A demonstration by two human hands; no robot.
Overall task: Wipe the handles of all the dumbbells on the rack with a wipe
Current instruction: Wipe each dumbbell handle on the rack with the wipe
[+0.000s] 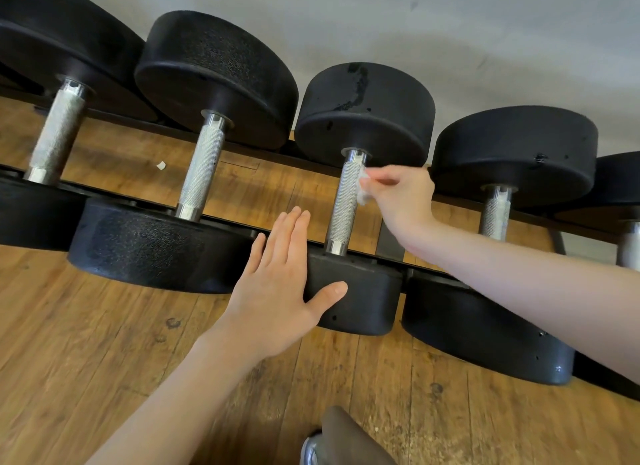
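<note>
Wipe, small and crumpled, pinched in right hand against upper part of third dumbbell's handle on rack; contact looks likely, hard to confirm. Left hand flat, fingers straight, pressing that dumbbell's near head. Wooden floor below.

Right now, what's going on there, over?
Left hand flat on dumbbell head. Right hand pinches wipe against its handle. Nothing in the way.
</note>
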